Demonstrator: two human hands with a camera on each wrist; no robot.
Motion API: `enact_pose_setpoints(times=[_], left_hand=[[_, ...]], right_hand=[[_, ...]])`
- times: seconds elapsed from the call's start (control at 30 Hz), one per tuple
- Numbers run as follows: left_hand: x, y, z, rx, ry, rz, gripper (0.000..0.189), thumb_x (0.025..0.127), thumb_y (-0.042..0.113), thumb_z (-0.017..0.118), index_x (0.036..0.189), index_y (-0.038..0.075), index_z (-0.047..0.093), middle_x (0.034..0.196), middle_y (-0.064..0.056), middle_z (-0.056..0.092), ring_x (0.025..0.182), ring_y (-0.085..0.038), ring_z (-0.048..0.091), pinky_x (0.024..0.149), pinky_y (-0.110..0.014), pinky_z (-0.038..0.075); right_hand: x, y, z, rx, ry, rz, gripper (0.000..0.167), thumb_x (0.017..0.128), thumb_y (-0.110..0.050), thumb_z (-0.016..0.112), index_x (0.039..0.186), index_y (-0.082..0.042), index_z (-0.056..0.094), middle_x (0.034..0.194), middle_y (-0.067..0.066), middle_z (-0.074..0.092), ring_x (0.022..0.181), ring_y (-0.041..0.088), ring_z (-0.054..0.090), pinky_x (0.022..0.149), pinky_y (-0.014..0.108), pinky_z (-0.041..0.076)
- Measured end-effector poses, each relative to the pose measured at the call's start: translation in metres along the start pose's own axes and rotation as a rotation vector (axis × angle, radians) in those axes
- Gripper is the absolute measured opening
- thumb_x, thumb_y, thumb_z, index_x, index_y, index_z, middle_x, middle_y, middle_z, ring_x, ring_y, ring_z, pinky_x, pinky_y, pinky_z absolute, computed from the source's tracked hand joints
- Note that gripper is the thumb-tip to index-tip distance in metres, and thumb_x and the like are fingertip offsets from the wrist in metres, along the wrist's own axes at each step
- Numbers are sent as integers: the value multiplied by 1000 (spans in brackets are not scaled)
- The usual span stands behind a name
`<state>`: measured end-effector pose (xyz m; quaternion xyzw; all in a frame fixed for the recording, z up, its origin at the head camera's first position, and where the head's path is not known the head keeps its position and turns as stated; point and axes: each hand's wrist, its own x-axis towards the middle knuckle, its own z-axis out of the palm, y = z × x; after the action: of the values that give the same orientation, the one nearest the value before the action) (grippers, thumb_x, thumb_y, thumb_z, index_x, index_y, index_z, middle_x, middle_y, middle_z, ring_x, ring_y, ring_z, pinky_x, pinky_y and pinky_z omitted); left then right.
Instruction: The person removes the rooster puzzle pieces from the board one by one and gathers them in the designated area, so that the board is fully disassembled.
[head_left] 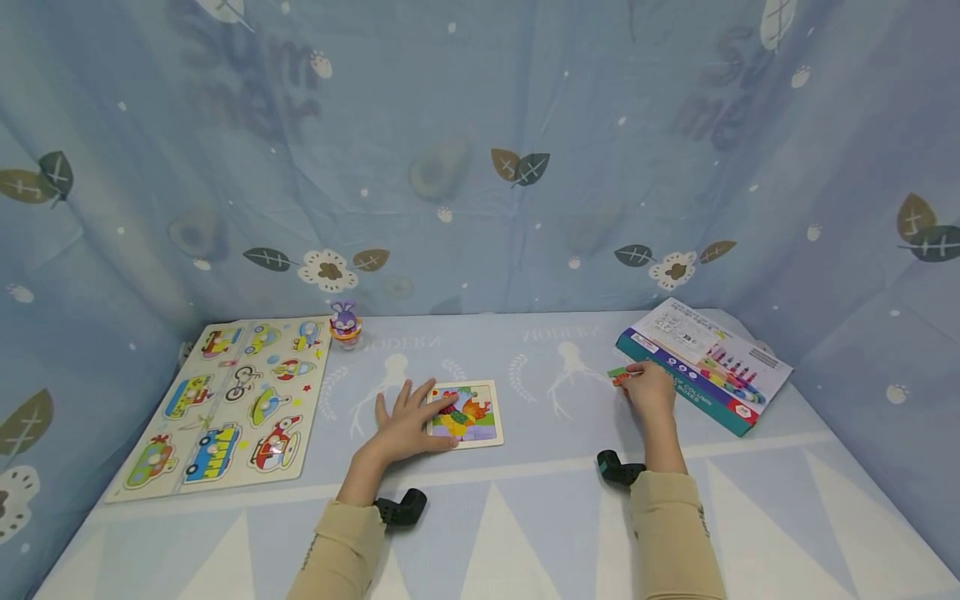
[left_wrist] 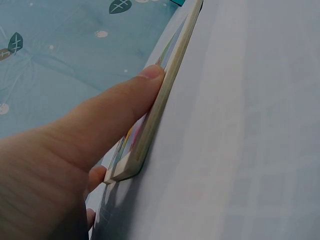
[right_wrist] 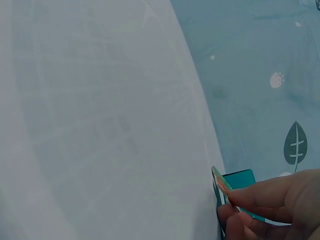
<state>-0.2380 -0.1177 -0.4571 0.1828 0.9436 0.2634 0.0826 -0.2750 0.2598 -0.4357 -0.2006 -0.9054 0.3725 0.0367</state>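
Observation:
A small square picture puzzle [head_left: 480,423] with a pale wooden frame lies flat on the table. My left hand [head_left: 407,429] rests on its left side with spread fingers; in the left wrist view the thumb [left_wrist: 125,97] lies along the puzzle's near edge [left_wrist: 155,117]. Off to the right, my right hand [head_left: 652,390] pinches a small green and red puzzle piece [head_left: 617,375] between thumb and fingers. The right wrist view shows that piece [right_wrist: 220,180] tilted on edge, partly covered by the fingertips.
At the left lies a big vehicle peg puzzle board [head_left: 251,392]. A purple rabbit figure [head_left: 345,323] stands by its far right corner. A toy box [head_left: 705,362] lies angled beside my right hand. Behind the table hangs a blue patterned curtain [head_left: 480,233].

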Motion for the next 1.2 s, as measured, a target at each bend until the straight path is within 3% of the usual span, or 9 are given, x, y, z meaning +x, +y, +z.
enact_pose_setpoints(times=[0.33, 0.63, 0.8, 0.97, 1.2], left_hand=[[-1, 1, -1, -2, -3, -4, 69, 76, 49, 70, 137, 27, 46, 154, -9, 16, 139, -42, -3, 97, -68, -15], [-2, 2, -3, -16, -15, 1, 69, 77, 48, 69, 138, 27, 45, 154, -9, 15, 139, -41, -5, 98, -67, -15], [-2, 2, -3, -26, -9, 10, 69, 77, 48, 69, 138, 27, 45, 154, -9, 15, 139, -41, -4, 98, -67, -16], [-2, 2, -3, -27, -7, 9, 70, 76, 48, 70, 138, 27, 45, 154, -10, 15, 139, -42, -3, 98, -67, -15], [-2, 2, -3, -24, -5, -5, 73, 75, 48, 71, 139, 25, 44, 154, -8, 17, 139, -41, -3, 98, -68, -14]], right_hand=[[-2, -1, 1, 6, 17, 19, 30, 85, -7, 57, 112, 5, 60, 106, 24, 59, 89, 31, 53, 70, 36, 44], [-3, -1, 1, -24, 43, 9, 29, 84, -7, 61, 109, 5, 58, 109, 27, 57, 96, 37, 50, 82, 48, 42], [-3, -4, 0, 18, 51, -27, 29, 85, -11, 61, 110, 3, 59, 99, 23, 60, 83, 29, 56, 69, 36, 45], [-2, -9, 2, 133, 30, -73, 31, 85, -13, 63, 111, 3, 61, 89, 17, 62, 65, 16, 59, 55, 21, 44], [-5, -18, 10, 213, 0, -85, 31, 84, -13, 63, 111, 3, 61, 87, 13, 61, 63, 16, 62, 54, 19, 47]])
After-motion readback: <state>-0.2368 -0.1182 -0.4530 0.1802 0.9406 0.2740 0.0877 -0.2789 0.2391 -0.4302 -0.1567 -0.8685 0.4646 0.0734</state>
